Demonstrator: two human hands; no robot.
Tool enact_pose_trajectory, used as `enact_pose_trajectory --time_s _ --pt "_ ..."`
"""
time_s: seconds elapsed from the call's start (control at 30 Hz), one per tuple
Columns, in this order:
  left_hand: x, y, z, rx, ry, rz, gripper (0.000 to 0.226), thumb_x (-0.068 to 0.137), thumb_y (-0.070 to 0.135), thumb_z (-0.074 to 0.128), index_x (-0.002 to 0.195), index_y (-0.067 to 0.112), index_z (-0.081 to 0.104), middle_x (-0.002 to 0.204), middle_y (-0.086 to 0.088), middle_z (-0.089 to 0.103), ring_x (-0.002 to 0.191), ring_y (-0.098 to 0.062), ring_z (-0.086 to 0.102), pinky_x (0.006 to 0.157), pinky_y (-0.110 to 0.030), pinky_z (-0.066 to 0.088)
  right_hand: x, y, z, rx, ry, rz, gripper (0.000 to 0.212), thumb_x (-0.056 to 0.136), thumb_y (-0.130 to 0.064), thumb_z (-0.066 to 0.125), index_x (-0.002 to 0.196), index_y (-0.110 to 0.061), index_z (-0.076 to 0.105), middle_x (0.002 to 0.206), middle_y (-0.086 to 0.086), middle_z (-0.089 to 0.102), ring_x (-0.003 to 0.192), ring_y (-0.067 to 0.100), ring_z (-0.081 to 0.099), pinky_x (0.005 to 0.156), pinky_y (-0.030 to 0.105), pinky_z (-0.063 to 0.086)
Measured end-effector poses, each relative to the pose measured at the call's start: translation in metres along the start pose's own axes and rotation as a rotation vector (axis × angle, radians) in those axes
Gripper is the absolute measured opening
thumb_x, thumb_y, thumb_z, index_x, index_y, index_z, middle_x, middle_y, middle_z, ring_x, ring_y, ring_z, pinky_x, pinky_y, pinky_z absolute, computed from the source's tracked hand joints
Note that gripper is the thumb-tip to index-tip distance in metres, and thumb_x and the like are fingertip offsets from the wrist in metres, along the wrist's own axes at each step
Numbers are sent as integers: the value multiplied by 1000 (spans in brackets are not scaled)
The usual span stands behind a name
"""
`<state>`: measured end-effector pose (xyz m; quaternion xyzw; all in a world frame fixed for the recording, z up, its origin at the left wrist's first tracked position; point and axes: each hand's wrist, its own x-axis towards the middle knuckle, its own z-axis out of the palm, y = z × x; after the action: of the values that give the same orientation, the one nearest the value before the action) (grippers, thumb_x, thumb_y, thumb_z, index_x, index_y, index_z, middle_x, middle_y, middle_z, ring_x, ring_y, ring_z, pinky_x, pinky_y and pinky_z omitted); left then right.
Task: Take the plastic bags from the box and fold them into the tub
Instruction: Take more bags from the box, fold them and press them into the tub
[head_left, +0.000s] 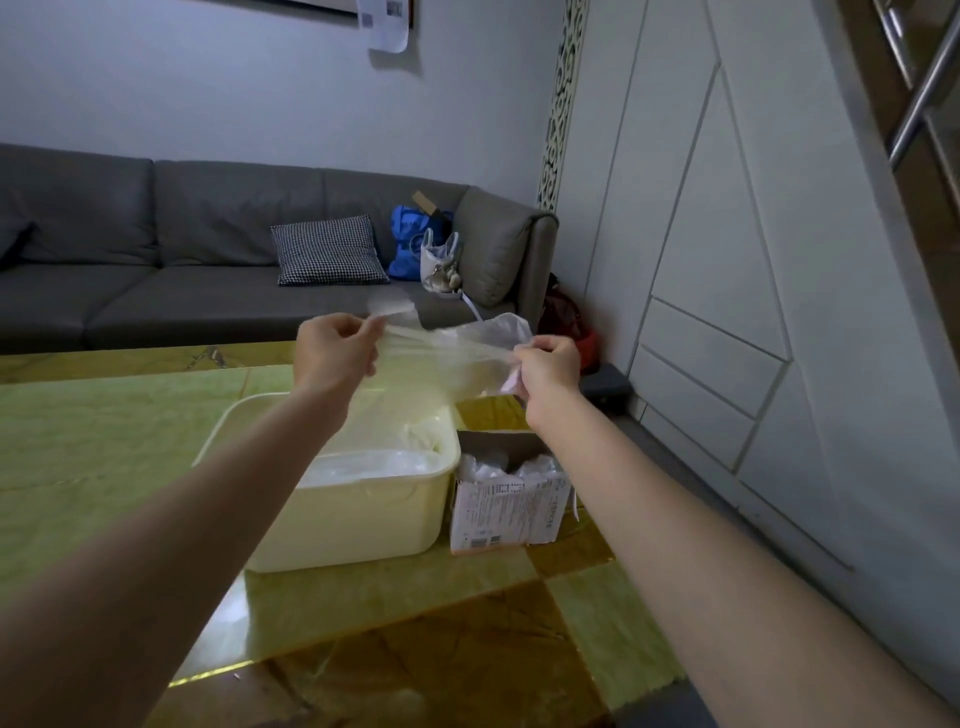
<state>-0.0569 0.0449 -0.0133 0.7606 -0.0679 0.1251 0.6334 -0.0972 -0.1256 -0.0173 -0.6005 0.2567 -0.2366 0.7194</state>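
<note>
Plastic bag (457, 353) stretched between left grip (332, 348) and right grip (548, 366), both pinching it, above cream tub (363, 514), cardboard box (509, 514) beside tub on counter (104, 441).

Illumination is dim and cool, with grain and softness throughout. A narrow strip of glare runs along the glossy table (363, 613) edge nearest the camera, and pale reflections spread over its surface toward the far side. Wide-angle distortion bends straight lines right of the table, and motion blur smears the plastic bag (457, 353) above it.
</note>
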Motion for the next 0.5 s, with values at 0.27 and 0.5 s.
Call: enact_pose_trajectory --time_s 0.27,0.5 --pt "37 -35 -82 750 315 2 33 94 23 45 106 -4 61 109 -28 59 103 -43 53 84 -41 40 -21 39 49 -666 -195 -527 18 101 -8 25 110 -15 38 88 5 55 79 27 55 56 26 38" --pt "25 -41 -47 854 -515 273 31 88 21 60 117 11 59 112 -10 62 98 -27 59 83 -31 44 -26 70 66 -1133 -316 -632 48 91 8 31 137 -5 26 101 19 56 77 28 48 57 32 31"
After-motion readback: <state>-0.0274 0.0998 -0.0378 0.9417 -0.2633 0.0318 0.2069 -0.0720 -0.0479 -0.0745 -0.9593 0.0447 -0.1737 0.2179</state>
